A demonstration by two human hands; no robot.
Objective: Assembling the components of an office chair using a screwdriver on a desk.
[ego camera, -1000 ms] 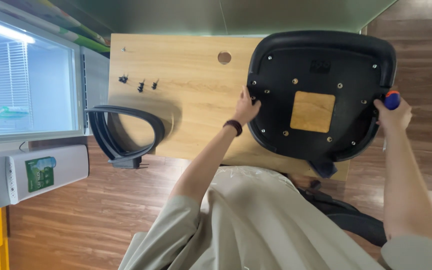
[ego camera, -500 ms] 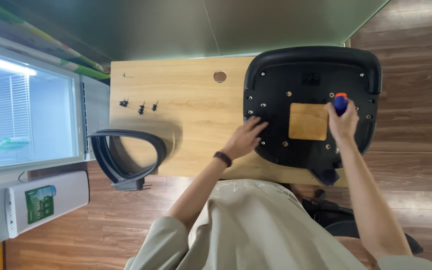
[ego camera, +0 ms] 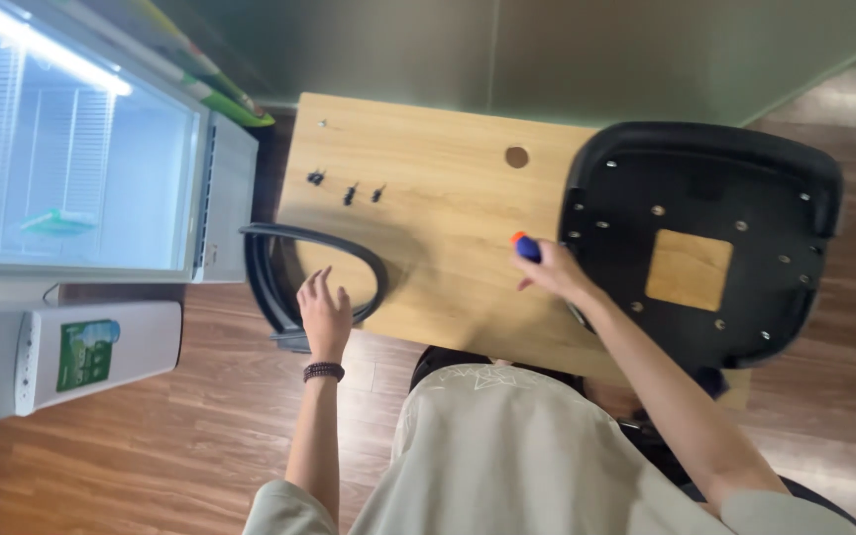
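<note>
On the light wood-grain counter with a round cable hole, a black plastic chair seat pan lies upside down at the right end, its underside up, with a bare square opening in the middle through which the wood shows. Small metal inserts dot that underside, and no base, mechanism or arm is fastened to it, so the assembly looks to be at an early stage.

At the left edge of the counter a curved black plastic armrest loop hangs partly over the side, unattached. The left hand, with a dark beaded bracelet at the wrist, is open with fingers spread, just at the lower part of that loop; whether it touches it is hard to tell. The right hand is closed around a small tool with a blue handle and orange tip, held over the counter just beside the left rim of the seat pan.

Three small black screws or fittings lie loose in a short row toward the far left of the counter, well apart from both hands, so the fastening appears to remain undone. A glass-door cooler stands to the left, above a wooden floor
</note>
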